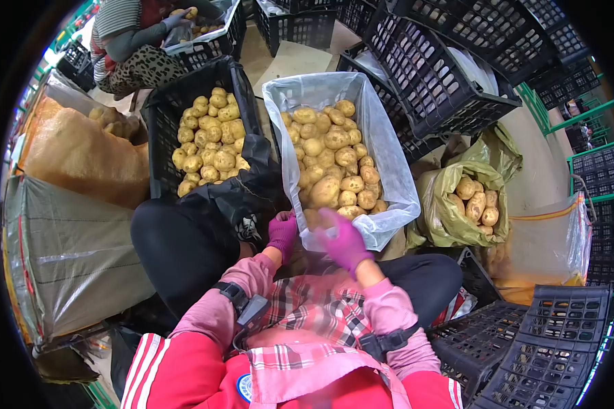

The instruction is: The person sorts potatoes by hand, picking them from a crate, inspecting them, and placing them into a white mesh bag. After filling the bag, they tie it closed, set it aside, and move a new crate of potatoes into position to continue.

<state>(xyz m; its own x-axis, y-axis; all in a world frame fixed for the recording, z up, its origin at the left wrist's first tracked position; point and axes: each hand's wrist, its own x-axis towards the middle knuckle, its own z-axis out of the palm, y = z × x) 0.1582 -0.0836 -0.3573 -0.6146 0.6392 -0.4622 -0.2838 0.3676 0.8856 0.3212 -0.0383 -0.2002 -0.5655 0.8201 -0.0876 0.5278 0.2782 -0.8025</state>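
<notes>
My left hand (282, 233), in a purple knitted glove, is at the near left corner of a crate lined with translucent white plastic (397, 163). Its fingers look curled in; what they hold, if anything, is hidden. My right hand (346, 240), gloved alike, is over the liner's near edge, smeared by motion, so its grip cannot be made out. Potatoes (334, 140) fill much of the lined crate. Left of it stands a black crate (158, 136) with more potatoes (211, 136), dark plastic sheet draped at its near end.
An olive-green sack (436, 211) of potatoes stands at right. Black crates (423, 75) are stacked behind, others (546, 341) lie at lower right. Large bulging sacks (82, 157) line the left. Another person (133, 48) sits at upper left, handling potatoes by a crate.
</notes>
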